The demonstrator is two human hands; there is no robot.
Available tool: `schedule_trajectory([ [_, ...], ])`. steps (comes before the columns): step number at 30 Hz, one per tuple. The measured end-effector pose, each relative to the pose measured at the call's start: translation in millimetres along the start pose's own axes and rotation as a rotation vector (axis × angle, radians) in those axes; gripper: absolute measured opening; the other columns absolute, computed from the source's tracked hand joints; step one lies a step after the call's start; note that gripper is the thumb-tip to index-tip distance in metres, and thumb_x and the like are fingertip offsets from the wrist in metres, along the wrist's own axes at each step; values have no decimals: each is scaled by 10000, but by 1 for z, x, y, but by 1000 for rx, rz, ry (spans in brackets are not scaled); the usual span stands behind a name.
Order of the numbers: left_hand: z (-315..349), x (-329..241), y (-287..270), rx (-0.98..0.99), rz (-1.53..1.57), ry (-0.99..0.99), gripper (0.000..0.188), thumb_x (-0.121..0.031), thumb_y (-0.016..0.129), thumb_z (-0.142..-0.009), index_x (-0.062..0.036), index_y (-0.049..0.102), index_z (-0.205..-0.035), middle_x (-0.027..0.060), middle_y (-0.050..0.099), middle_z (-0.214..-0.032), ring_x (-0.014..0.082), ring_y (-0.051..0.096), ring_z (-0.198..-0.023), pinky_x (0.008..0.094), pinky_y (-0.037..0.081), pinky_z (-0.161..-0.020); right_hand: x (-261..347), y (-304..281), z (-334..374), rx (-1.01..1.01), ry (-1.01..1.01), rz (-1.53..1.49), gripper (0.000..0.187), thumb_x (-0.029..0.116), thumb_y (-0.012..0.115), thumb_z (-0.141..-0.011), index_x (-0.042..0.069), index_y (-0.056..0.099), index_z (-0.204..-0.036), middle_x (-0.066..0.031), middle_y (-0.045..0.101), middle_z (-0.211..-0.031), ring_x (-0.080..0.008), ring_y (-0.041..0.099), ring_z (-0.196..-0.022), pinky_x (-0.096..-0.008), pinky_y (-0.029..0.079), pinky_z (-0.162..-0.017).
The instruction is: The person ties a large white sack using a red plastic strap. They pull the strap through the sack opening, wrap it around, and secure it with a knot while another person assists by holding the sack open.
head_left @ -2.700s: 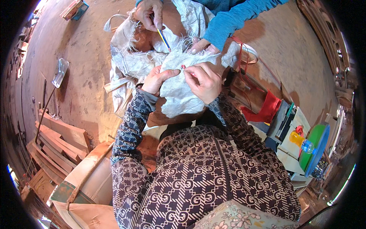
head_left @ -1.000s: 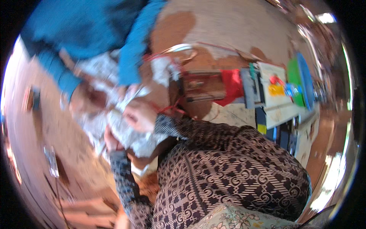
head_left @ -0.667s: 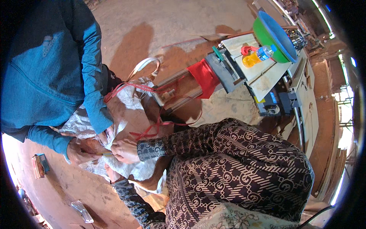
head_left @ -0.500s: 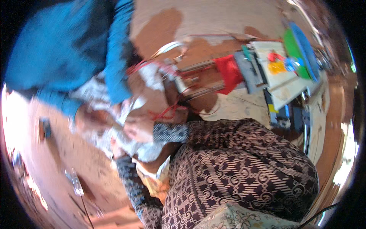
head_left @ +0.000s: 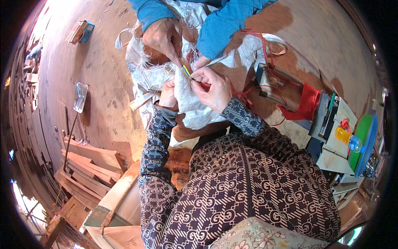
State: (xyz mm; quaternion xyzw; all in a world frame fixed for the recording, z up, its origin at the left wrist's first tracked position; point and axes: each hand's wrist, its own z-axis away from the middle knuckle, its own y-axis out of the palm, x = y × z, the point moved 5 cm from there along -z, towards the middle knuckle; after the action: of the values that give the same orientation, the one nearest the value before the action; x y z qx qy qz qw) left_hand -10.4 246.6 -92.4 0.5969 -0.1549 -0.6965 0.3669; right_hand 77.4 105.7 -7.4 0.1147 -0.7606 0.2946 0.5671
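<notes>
Sack (head_left: 190, 108), white woven, frayed: spread at centre; pencil (head_left: 185, 69) in co-worker's hand (head_left: 164, 38) at upper edge. Left hand (head_left: 168, 94): clamped on left edge, fingers partly hidden. Right hand (head_left: 214, 90): fingertips together, curled on red strand (head_left: 205, 86). Floor (head_left: 108, 85): runs leftward from sack to clear container (head_left: 80, 97).

I grip a sack (head_left: 185, 93) of coarse, matt, plastic-looking weave, its edges frayed to loose threads. My sleeve (head_left: 155, 143) is smooth printed cloth; a co-worker's sleeve (head_left: 215, 35) is dull fabric. To the right: a glossy clear plastic bottle (head_left: 344, 136), a smooth plastic basin (head_left: 361, 139) and matt red cloth (head_left: 309, 98). To the left: rough wooden planks (head_left: 89, 168) and a shiny, transparent tray (head_left: 80, 97).
</notes>
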Motion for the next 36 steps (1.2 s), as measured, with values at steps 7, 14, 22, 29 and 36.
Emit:
schedule_trajectory([
  [7,15,-16,20,-7,187,-122,429,-303,527,-1011,30,584,-1276,116,671,-1177,180,661,-992,315,513,-924,-7,-6,-4,45,-23,77,111,85,759,-815,43,682,-883,-72,676,-833,-180,681,-700,-319,537,-625],
  [14,26,-18,28,-236,-249,75,256,-29,669,-893,23,662,-1143,45,686,-1057,110,629,-932,260,496,-848,-2,5,-4,46,-162,219,116,102,735,-799,40,645,-835,-91,631,-806,-284,657,-684,-401,519,-610],
  [22,33,-13,28,-363,-291,210,150,-38,637,-924,45,683,-1041,-1,656,-862,69,573,-735,201,453,-653,-11,22,-2,28,-149,253,130,90,720,-783,54,595,-781,-93,604,-765,-296,638,-673,-425,499,-593],
  [29,32,-4,19,-359,-302,161,206,-6,619,-927,60,671,-1115,45,682,-951,105,619,-813,251,512,-739,-21,26,-2,53,-185,232,92,84,697,-796,52,611,-785,-115,618,-767,-332,627,-674,-449,491,-597],
  [36,23,5,-10,-380,-499,218,99,-33,644,-918,3,701,-991,27,694,-878,109,641,-770,242,510,-677,-22,19,3,120,-158,362,98,100,703,-812,39,628,-800,-145,637,-748,-340,645,-696,-447,506,-625],
])
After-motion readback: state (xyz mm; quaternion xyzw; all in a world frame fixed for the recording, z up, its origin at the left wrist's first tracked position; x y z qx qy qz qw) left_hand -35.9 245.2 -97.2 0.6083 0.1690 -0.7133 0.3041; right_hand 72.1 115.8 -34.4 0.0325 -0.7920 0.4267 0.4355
